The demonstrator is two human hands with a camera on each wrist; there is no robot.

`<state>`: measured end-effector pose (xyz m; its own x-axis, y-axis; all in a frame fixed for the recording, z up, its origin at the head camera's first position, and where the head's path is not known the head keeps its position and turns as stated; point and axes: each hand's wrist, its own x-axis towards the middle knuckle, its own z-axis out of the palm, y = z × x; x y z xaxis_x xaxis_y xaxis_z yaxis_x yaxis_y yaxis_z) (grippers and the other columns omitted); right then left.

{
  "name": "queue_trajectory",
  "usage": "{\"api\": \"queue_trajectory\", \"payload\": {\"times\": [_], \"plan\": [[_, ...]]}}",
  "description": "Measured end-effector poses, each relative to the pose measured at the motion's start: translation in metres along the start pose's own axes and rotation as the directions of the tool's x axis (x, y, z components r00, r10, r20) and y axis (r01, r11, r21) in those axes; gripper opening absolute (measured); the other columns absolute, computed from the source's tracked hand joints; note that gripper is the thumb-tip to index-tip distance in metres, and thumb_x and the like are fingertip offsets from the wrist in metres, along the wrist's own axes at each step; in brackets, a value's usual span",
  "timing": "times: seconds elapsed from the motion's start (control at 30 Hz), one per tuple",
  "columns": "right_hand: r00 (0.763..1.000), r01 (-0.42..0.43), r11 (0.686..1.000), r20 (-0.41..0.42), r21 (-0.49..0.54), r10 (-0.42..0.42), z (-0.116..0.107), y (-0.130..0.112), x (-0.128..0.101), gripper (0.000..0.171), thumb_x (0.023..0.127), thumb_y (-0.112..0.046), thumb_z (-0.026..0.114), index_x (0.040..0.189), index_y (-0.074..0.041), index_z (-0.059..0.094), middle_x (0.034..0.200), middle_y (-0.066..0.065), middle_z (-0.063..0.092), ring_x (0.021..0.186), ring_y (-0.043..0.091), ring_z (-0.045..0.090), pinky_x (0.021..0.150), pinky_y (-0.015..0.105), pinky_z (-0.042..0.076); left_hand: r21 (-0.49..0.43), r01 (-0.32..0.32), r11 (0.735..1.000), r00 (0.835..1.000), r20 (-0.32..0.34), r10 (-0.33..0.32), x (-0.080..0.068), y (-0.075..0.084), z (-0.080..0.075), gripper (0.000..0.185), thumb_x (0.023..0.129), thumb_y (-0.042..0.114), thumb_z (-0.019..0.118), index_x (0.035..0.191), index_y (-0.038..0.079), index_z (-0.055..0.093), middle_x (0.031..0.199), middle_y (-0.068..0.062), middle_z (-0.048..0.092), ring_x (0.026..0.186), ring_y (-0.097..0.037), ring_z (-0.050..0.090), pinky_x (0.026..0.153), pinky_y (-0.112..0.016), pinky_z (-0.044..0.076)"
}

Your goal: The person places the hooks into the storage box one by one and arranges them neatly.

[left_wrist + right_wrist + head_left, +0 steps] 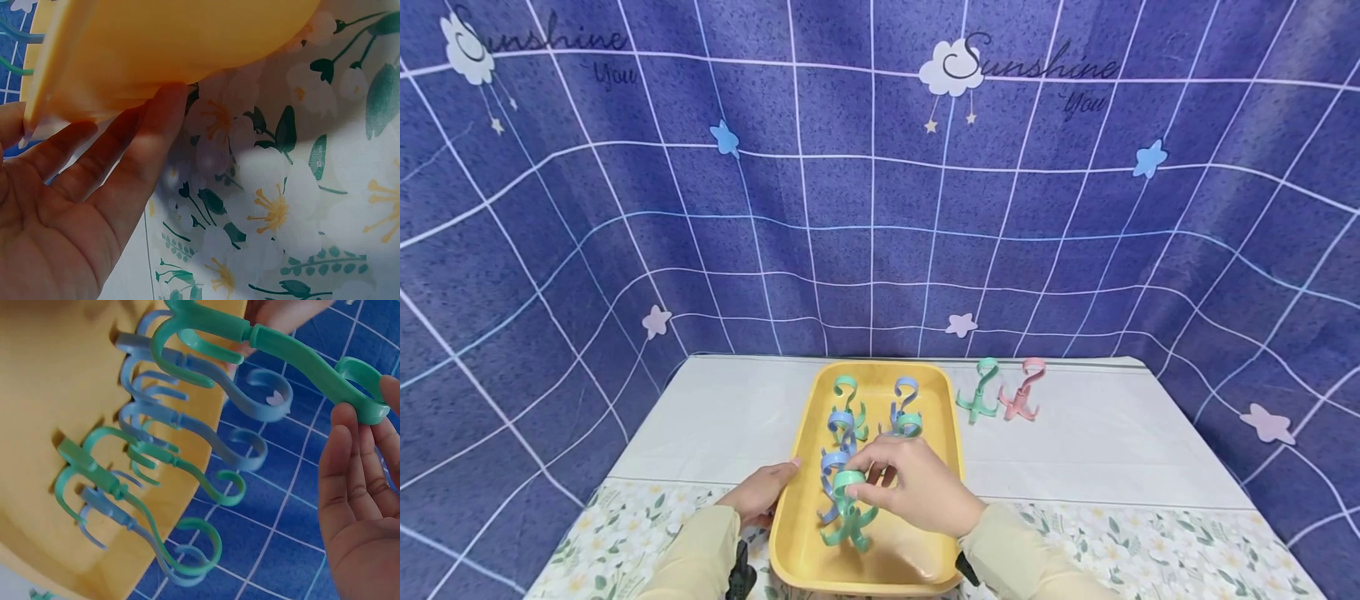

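In the head view, a yellow tray [951,433] is sitting low in the centre of the frame on a white cloth [1097,442] with a flowered border. The right hand [917,483] is reaching over the tray's near half and pinching the top loop of a green hook [848,508] between thumb and fingertips. The left hand [763,493] is lying against the tray's left rim with its fingers stretched out, gripping nothing. More blue and green hooks [868,412] are standing in the tray's far half. To the right of the tray, a green hook on the cloth [979,392] and a pink hook [1024,392] are standing side by side.

In the left wrist view, the left hand [69,212] is filling the lower left, palm open, its straight fingertips touching the tray's [175,37] underside and edge above the flowered cloth [287,206].

In the right wrist view, the right hand [362,487] is at the right edge, its fingers pinching the loop of the green hook [281,350], which is stretching across the top of the frame. Below it, the other hooks [169,456] are lying in a row in the tray [50,381].
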<state>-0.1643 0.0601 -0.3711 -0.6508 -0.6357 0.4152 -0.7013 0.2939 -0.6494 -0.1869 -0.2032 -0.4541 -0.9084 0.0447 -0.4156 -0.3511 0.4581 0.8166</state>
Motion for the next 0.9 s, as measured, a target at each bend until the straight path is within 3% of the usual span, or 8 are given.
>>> {"api": "queue_trajectory", "payload": {"times": [0.4, 0.9], "plan": [[0.99, -0.104, 0.994, 0.093, -0.019, 0.105, 0.012, 0.001, 0.004, 0.009, 0.088, -0.009, 0.08, 0.096, -0.01, 0.075, 0.092, -0.006, 0.071, 0.075, -0.005, 0.059, 0.071, 0.02, 0.054, 0.003, 0.013, 1.0, 1.0, 0.003, -0.013, 0.001, 0.001, 0.0, 0.056, 0.113, 0.036, 0.031, 0.135, -0.011, 0.052, 0.091, -0.011, 0.069, 0.08, -0.023, 0.069, 0.07, -0.041, 0.06], [0.971, -0.152, 0.983, 0.169, -0.099, 0.167, 0.022, 0.006, 0.007, 0.01, 0.086, -0.011, 0.083, 0.089, -0.012, 0.074, 0.088, -0.009, 0.07, 0.069, -0.007, 0.059, 0.067, 0.012, 0.05, 0.008, 0.017, 1.0, 1.0, 0.01, -0.017, 0.002, 0.001, -0.001, 0.058, 0.112, 0.037, 0.03, 0.139, -0.011, 0.049, 0.093, -0.011, 0.069, 0.081, -0.023, 0.069, 0.071, -0.042, 0.06]]}}
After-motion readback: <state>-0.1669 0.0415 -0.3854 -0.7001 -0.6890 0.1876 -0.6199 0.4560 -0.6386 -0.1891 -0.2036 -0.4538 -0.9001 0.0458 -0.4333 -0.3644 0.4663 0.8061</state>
